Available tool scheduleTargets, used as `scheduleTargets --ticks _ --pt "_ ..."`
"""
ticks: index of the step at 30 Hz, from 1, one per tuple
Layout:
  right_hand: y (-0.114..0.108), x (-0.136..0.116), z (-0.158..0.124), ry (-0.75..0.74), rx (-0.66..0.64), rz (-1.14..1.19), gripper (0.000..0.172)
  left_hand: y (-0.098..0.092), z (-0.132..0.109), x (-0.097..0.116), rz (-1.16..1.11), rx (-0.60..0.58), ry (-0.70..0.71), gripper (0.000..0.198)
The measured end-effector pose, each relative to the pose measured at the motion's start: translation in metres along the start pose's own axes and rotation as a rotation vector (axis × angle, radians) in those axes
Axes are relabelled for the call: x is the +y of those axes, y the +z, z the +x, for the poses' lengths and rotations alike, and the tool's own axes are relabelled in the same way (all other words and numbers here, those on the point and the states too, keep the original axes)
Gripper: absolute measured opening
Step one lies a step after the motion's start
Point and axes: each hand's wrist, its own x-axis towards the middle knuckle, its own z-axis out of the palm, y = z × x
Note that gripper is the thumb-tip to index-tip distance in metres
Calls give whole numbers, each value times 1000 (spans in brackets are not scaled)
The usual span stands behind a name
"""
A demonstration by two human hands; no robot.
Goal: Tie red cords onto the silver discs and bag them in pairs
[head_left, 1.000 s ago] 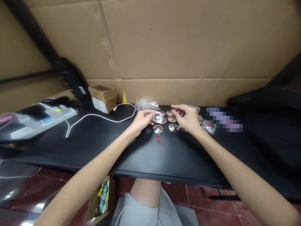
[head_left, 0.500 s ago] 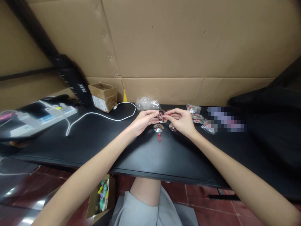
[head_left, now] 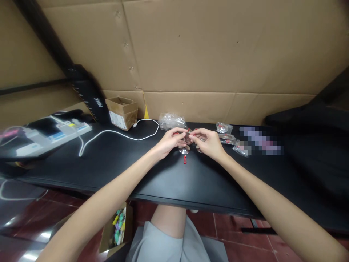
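Note:
My left hand is closed, its thumb and fingers gripping a small shiny metal finger cymbal by its left side. My right hand pinches at the cymbal's right side, where a bit of red cord shows at the fingertips. The fingers hide much of the held piece. Just below lies another cymbal on the table, with a red cord loop in front of it. One more cymbal is partly covered by my right hand.
Several cymbals in clear plastic bags lie right of my hands. Crumpled clear plastic rests behind my left hand. Further left on the black table are a small cardboard box and a white cable. A cardboard wall stands behind.
Both hands have dropped slightly toward the table. The held cymbal is tilted differently, and its face shows less. My right fingers stay at its side.

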Motion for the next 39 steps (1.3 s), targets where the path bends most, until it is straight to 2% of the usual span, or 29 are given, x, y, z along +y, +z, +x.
scheduleTargets --ticks 4,7,11,17,22,28,39 --pt "0 1 0 -24 -3 -16 24 2 -1 1 2 39 3 22" --pt "-3 -1 2 -145 -16 -139 19 4 -2 3 -3 53 0 19" --pt "-7 -1 4 -293 -71 -279 15 6 -2 5 -40 72 20 27" --pt "-7 1 4 -268 -126 -314 16 4 -3 5 -100 6 43 37" --pt "-7 0 4 -275 -133 -326 14 3 -2 3 -138 5 10 43" --pt "-5 -2 3 -307 -129 -311 15 0 -1 1 -112 -5 24 34" --pt "-7 -5 2 -322 -100 -264 14 4 -4 3 -206 -31 11 24"
